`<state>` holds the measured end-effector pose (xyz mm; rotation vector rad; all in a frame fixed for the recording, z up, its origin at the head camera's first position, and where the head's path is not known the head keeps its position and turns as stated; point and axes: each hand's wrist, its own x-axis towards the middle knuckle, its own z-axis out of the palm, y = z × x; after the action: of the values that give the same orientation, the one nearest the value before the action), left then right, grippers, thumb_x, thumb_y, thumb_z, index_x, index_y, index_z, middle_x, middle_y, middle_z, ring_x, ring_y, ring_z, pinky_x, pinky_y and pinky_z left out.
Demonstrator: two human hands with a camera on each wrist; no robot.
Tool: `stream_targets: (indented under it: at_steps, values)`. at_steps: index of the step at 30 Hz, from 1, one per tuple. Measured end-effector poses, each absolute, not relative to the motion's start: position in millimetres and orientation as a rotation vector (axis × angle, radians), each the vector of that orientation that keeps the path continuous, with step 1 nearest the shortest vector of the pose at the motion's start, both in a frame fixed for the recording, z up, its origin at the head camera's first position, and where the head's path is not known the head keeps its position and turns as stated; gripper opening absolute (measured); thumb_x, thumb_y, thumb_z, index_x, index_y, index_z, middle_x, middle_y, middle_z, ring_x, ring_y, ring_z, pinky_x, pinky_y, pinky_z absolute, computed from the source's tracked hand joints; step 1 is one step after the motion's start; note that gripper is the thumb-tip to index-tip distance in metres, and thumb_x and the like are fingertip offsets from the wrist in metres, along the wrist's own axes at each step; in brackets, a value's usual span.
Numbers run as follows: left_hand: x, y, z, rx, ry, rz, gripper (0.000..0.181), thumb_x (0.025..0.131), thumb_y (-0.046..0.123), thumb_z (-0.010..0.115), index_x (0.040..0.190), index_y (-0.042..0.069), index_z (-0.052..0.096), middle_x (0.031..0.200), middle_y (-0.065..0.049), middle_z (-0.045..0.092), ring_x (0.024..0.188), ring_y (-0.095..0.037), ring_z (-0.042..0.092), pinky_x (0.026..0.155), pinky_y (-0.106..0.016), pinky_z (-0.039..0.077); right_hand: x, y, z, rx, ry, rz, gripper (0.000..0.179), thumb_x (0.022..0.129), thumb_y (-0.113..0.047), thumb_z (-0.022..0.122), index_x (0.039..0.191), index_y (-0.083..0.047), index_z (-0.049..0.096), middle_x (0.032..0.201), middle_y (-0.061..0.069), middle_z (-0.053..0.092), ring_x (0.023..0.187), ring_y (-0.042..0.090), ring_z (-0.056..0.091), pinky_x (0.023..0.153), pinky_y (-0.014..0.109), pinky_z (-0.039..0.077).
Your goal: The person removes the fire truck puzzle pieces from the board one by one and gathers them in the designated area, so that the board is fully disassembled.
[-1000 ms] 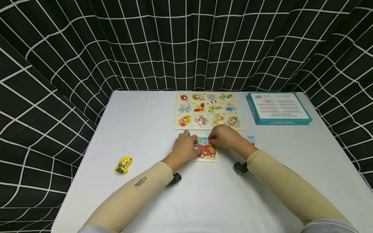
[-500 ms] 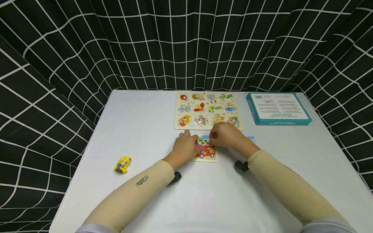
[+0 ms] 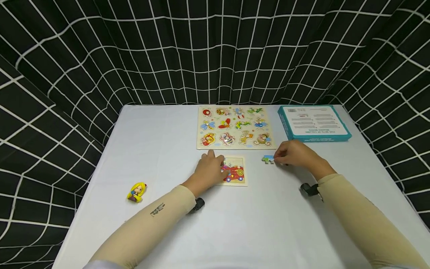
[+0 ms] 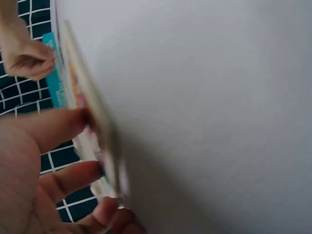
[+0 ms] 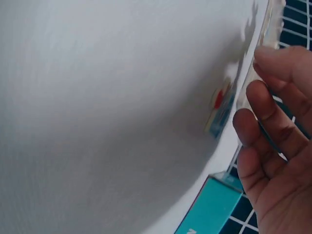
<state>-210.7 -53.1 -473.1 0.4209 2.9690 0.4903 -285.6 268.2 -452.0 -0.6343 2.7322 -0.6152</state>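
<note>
A small wooden puzzle board (image 3: 244, 168) with a red car picture lies flat on the white table. My left hand (image 3: 209, 170) holds it at its left side, the thumb on the car and the other fingers bent at the far left edge. In the left wrist view the puzzle board (image 4: 105, 122) appears edge-on beside the left thumb and fingers. My right hand (image 3: 295, 155) pinches a green and blue puzzle piece (image 3: 268, 159) right of the board. In the right wrist view another puzzle piece (image 5: 218, 109), red and blue, lies on the table.
Behind the small board lies a larger peg-style insect puzzle board (image 3: 235, 127). A teal box (image 3: 315, 123) sits at the back right. A yellow-haired figurine (image 3: 137, 192) rests on the left of the table (image 3: 235, 224). Black grid curtains (image 3: 208, 52) enclose the sides and back.
The green and blue piece has come out of the small board. My right hand has moved right with it, while my left hand stays on the board. The head view has shifted slightly.
</note>
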Motion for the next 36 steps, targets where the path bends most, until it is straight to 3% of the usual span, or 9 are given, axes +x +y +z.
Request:
stream_targets:
  at_steps: [6,11,13,18,24,30,36]
  values:
    - [-208.2,-55.9,-468.3,0.388,2.944,0.5,0.035,0.085,0.039,0.074,0.102,0.01,0.067,0.095,-0.011,0.048,0.084,-0.026,0.046,0.069,-0.035,0.041,-290.3,270.4,-454.4,-0.631,2.717,-0.578,0.007,0.079,-0.016,0.081,0.081,-0.017,0.075,0.083,-0.004,0.066,0.074,0.015,0.057,0.065,0.03,0.049]
    - [-206.5,-54.3,-464.3,0.403,2.972,0.497,0.026,0.085,0.035,0.074,0.09,0.01,0.068,0.086,-0.006,0.047,0.079,-0.022,0.043,0.067,-0.033,0.038,-292.2,259.0,-445.3,-0.606,2.747,-0.629,0.011,0.08,-0.017,0.081,0.083,-0.016,0.071,0.083,-0.002,0.065,0.066,0.017,0.056,0.058,0.033,0.049]
    - [-206.4,-53.9,-463.2,0.401,2.978,0.524,0.025,0.085,0.034,0.074,0.092,0.01,0.07,0.086,-0.005,0.046,0.079,-0.021,0.043,0.066,-0.032,0.038,-293.0,244.3,-439.5,-0.673,2.757,-0.635,0.01,0.081,-0.017,0.081,0.083,-0.015,0.071,0.082,-0.003,0.064,0.064,0.016,0.056,0.056,0.033,0.048]
    - [-202.8,-56.8,-467.7,0.404,2.976,0.584,0.024,0.084,0.034,0.075,0.085,0.011,0.07,0.084,-0.004,0.044,0.078,-0.02,0.042,0.063,-0.03,0.038,-283.4,181.7,-438.3,-0.934,2.753,-0.552,0.007,0.083,-0.019,0.079,0.085,-0.015,0.074,0.081,-0.007,0.064,0.072,0.011,0.057,0.069,0.031,0.05]
    - [-195.8,-61.9,-470.4,0.433,3.009,0.578,0.027,0.083,0.036,0.077,0.074,0.013,0.065,0.08,-0.003,0.045,0.074,-0.021,0.042,0.062,-0.032,0.037,-273.9,118.1,-448.1,-0.997,2.746,-0.43,0.013,0.086,-0.024,0.076,0.094,-0.014,0.076,0.088,-0.006,0.065,0.082,0.012,0.06,0.08,0.032,0.049]
    - [-195.4,-64.3,-472.1,0.45,3.03,0.604,0.028,0.082,0.039,0.078,0.071,0.016,0.065,0.077,-0.001,0.045,0.071,-0.02,0.043,0.061,-0.032,0.037,-275.9,98.1,-450.6,-1.023,2.772,-0.328,0.013,0.086,-0.022,0.075,0.093,-0.013,0.078,0.09,-0.004,0.067,0.087,0.014,0.063,0.084,0.033,0.05]
    - [-195.1,-64.3,-473.3,0.462,3.042,0.61,0.029,0.083,0.035,0.077,0.068,0.017,0.061,0.075,-0.001,0.045,0.069,-0.021,0.043,0.059,-0.033,0.037,-278.1,91.9,-452.5,-1.15,2.788,-0.229,0.008,0.084,-0.02,0.073,0.082,-0.014,0.078,0.08,-0.006,0.063,0.078,0.012,0.059,0.082,0.033,0.049]
